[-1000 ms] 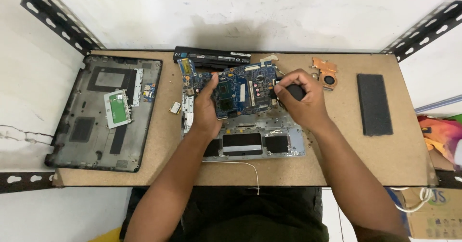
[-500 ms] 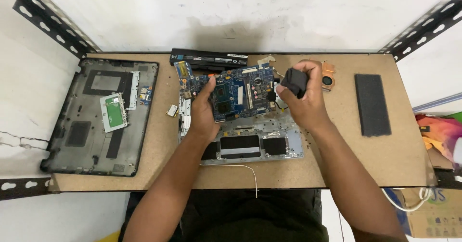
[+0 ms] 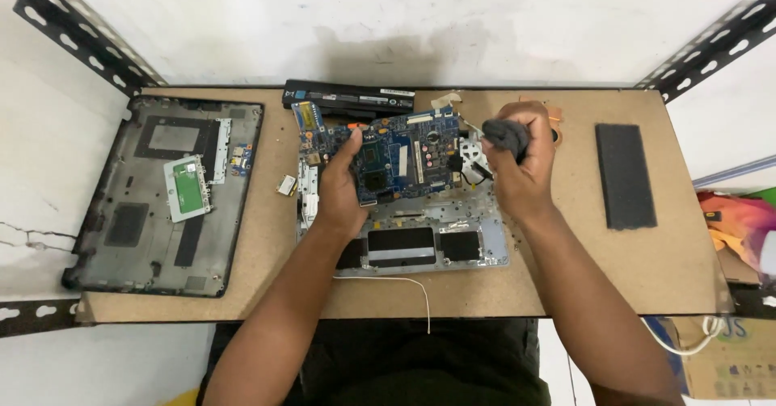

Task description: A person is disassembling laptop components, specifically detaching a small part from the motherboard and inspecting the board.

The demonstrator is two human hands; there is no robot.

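- At the far left of the bench (image 3: 242, 293) lies a dark laptop cover (image 3: 162, 196), inside up, with a small green card (image 3: 187, 188) sitting in it.
- Just right of the cover, a tiny loose chip (image 3: 286, 185) rests on the bare board.
- The left hand (image 3: 343, 188) grips the left side of the blue circuit board (image 3: 404, 157); its fingers are curled onto the board's edge, thumb on top.
- That circuit board sits in the middle of the bench, over the far part of the silver laptop frame (image 3: 428, 240), which lies nearer the person.
- Beyond the board, against the wall, lies a long black battery (image 3: 347, 97).
- A thin white wire (image 3: 404, 289) trails from the frame off the near edge.
- The right hand (image 3: 521, 168) is raised by the board's right end, fingers closed around a small dark round part (image 3: 505, 135).
- A copper piece (image 3: 554, 115) peeks out behind that hand.
- Well to the right lies a flat black pad (image 3: 625, 176).
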